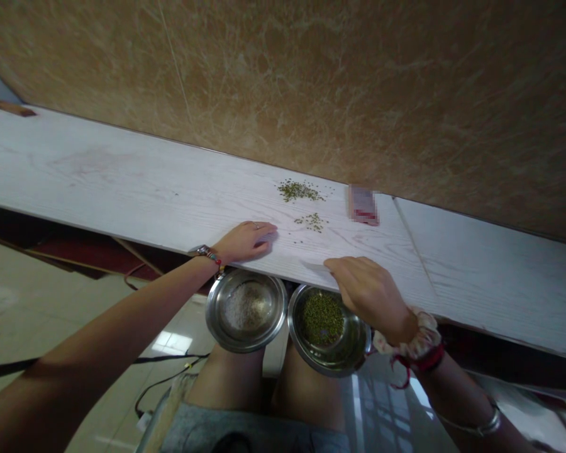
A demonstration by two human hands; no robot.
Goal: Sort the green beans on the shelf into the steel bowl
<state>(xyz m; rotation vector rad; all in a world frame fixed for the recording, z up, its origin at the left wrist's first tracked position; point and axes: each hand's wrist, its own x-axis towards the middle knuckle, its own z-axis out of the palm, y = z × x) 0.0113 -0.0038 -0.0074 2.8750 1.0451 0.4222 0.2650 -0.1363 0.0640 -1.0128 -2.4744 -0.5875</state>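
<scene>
My left hand (251, 241) lies on the white wood-grain board, fingers stretched out, with a ring on one finger. To its upper right is a loose pile of small green beans (298, 190), like mung beans, and a smaller scatter of beans (313, 221) nearer me. My right hand (365, 288) is closed at the board's front edge, above the right steel bowl (358, 353); whatever its fingers pinch is hidden. Many green beans (321, 319) lie in that bowl. Below my left hand, the left steel bowl (213, 314) contains something whitish that I cannot identify.
The long white board (179, 179) runs along a brown marbled wall (283, 82). A small flat item (363, 204), blurred out, lies by the wall. Both bowls rest over my knees (306, 384). A black cable (170, 377) runs across the tiled floor at left.
</scene>
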